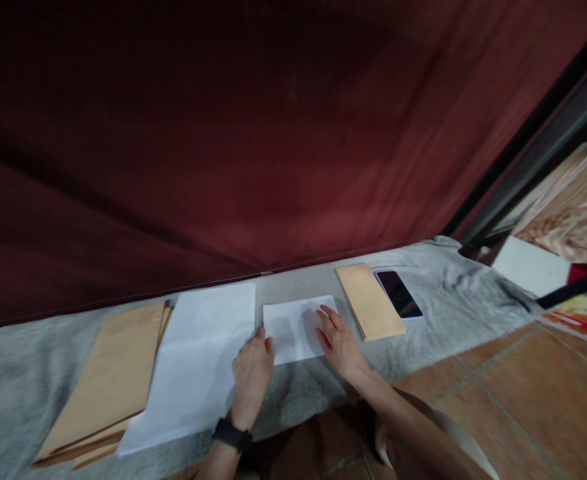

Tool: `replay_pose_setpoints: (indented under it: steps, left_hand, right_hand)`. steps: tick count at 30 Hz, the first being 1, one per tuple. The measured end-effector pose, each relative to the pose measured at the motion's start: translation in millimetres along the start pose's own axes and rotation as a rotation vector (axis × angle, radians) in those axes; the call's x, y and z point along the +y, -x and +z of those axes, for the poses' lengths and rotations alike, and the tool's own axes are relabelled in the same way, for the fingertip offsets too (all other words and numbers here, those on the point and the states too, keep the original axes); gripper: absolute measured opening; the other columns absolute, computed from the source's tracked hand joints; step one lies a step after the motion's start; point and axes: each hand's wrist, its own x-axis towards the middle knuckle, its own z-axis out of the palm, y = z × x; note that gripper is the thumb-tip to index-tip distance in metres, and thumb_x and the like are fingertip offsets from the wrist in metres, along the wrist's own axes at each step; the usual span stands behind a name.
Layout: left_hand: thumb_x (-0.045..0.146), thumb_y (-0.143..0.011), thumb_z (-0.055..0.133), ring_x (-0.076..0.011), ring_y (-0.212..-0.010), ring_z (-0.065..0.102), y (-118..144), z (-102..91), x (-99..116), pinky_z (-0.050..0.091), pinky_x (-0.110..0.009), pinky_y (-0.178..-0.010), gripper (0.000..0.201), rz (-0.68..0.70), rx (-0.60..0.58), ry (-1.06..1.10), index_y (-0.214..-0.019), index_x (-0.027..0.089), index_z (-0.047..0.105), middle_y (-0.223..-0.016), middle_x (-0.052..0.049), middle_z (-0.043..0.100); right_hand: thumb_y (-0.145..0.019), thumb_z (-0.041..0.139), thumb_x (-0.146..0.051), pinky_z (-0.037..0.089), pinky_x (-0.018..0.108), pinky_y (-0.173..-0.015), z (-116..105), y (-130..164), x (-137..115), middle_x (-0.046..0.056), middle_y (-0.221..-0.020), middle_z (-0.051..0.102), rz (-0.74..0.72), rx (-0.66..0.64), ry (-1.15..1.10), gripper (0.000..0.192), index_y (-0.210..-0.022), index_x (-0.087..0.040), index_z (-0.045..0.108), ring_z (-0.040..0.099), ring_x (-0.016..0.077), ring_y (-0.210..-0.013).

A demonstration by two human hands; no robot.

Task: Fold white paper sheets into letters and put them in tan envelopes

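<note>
A small white sheet of paper (286,333), seemingly folded, lies on the grey cloth in front of me. My left hand (252,373), with a black watch on its wrist, is at the paper's left edge, its fingers curled and the thumb over that edge. Across from it, my right hand (340,340) rests on the paper's right part with its fingers spread. Just left of my left hand lies a stack of larger white sheets (193,367) with a crease across the middle. A pile of brown envelopes (370,303) is to the right of my right hand.
Larger brown envelopes (108,367) are stacked at the far left, partly under the white sheets. A phone (399,295) lies beside the right-hand envelopes. Behind the grey cloth (453,293) hangs a dark red curtain (253,147). Brown floor tiles (523,393) show at lower right.
</note>
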Motion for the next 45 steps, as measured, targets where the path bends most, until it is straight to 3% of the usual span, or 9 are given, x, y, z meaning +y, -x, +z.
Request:
replay_pose_setpoints:
  steps: [7, 16, 19, 22, 26, 34, 38, 45]
  left_hand:
    - [0.027, -0.102, 0.031, -0.0276, -0.094, 0.072, -3, 10.3, -2, 0.051, -0.034, -0.077, 0.042, 0.037, 0.063, -0.008, -0.125, 0.008, 0.06, -0.092, -0.018, 0.074]
    - [0.023, -0.101, 0.031, -0.0291, -0.089, 0.072, -1, 9.8, 0, 0.054, -0.038, -0.076, 0.043, 0.057, 0.164, -0.008, -0.133, 0.004, 0.052, -0.094, -0.018, 0.073]
    - [0.021, -0.101, 0.028, -0.0306, -0.109, 0.066, -2, 12.1, 14, 0.05, -0.042, -0.094, 0.044, 0.136, 0.256, 0.026, -0.133, 0.006, 0.054, -0.118, -0.021, 0.068]
    - [0.027, -0.103, 0.029, -0.0288, -0.138, 0.047, -5, 26.5, 36, 0.039, -0.041, -0.113, 0.048, 0.342, 0.303, 0.168, -0.143, 0.009, 0.047, -0.148, -0.018, 0.051]
    - [0.033, -0.101, 0.035, -0.028, -0.149, 0.03, -10, 50.9, 61, 0.027, -0.049, -0.122, 0.053, 0.427, 0.297, 0.24, -0.149, 0.011, 0.043, -0.157, -0.014, 0.042]
    - [0.038, -0.102, 0.03, -0.0254, -0.15, 0.028, -15, 61.8, 67, 0.023, -0.049, -0.124, 0.055, 0.351, 0.318, 0.198, -0.149, 0.013, 0.043, -0.155, -0.013, 0.043]
    - [0.04, -0.102, 0.032, -0.0283, -0.151, 0.024, -16, 65.8, 64, 0.018, -0.051, -0.124, 0.06, 0.309, 0.355, 0.193, -0.15, 0.005, 0.039, -0.158, -0.019, 0.037]
    - [0.038, -0.1, 0.036, -0.0306, -0.151, 0.022, -15, 65.8, 57, 0.021, -0.049, -0.124, 0.063, 0.193, 0.363, 0.211, -0.149, -0.002, 0.036, -0.158, -0.025, 0.031]
  right_hand:
    - [-0.101, 0.041, -0.026, 0.038, 0.047, -0.116, 29, -1, -27, 0.015, -0.155, 0.042, -0.06, -0.046, 0.055, 0.052, -0.151, -0.011, 0.04, 0.037, 0.0263, -0.145]
    - [-0.103, 0.043, -0.036, 0.031, 0.046, -0.119, 38, 3, -27, 0.013, -0.154, 0.044, -0.059, 0.006, 0.178, 0.054, -0.152, -0.012, 0.04, 0.038, 0.0256, -0.144]
    - [-0.103, 0.041, -0.035, 0.03, 0.047, -0.12, 40, 3, -28, 0.013, -0.155, 0.042, -0.058, -0.002, 0.197, 0.053, -0.151, -0.012, 0.04, 0.037, 0.0261, -0.145]
    - [-0.101, 0.041, -0.025, 0.03, 0.046, -0.12, 42, 3, -27, 0.013, -0.157, 0.039, -0.085, -0.02, 0.219, 0.052, -0.151, -0.011, 0.04, 0.036, 0.0255, -0.146]
    - [-0.092, 0.041, -0.01, 0.031, 0.048, -0.12, 43, 3, -24, 0.013, -0.158, 0.036, -0.103, -0.027, 0.245, 0.062, -0.154, -0.013, 0.035, 0.036, 0.025, -0.146]
    - [-0.094, 0.038, -0.009, 0.031, 0.048, -0.119, 41, 1, -12, 0.013, -0.158, 0.038, -0.06, -0.014, 0.259, 0.059, -0.153, -0.013, 0.038, 0.034, 0.0258, -0.147]
    - [-0.1, 0.036, -0.019, 0.033, 0.048, -0.117, 40, -3, -2, 0.016, -0.157, 0.039, -0.013, 0.007, 0.255, 0.052, -0.151, -0.01, 0.041, 0.035, 0.0278, -0.146]
    - [-0.103, 0.035, -0.031, 0.033, 0.051, -0.116, 36, -4, 20, 0.021, -0.155, 0.039, 0.028, 0.03, 0.25, 0.055, -0.152, -0.005, 0.036, 0.035, 0.0299, -0.146]
